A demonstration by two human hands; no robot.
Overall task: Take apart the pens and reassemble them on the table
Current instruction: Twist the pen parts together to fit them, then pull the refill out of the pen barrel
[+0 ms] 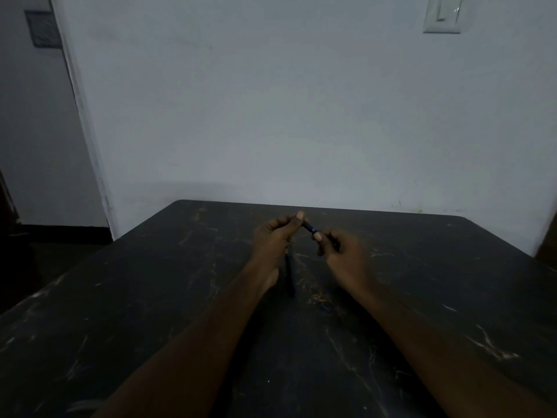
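Both hands hold one dark pen above the middle of the black table. My left hand grips its far end, thumb on top. My right hand pinches its near end between thumb and fingers. Only a short stretch of the barrel, with a bluish band, shows between the two thumbs. A second dark pen runs down from under my left hand; whether that hand holds it or it lies on the table I cannot tell in the dim light.
The table top is dark with pale scratches and ends at a pale wall. A light switch sits high on the right. A doorway edge stands at the left.
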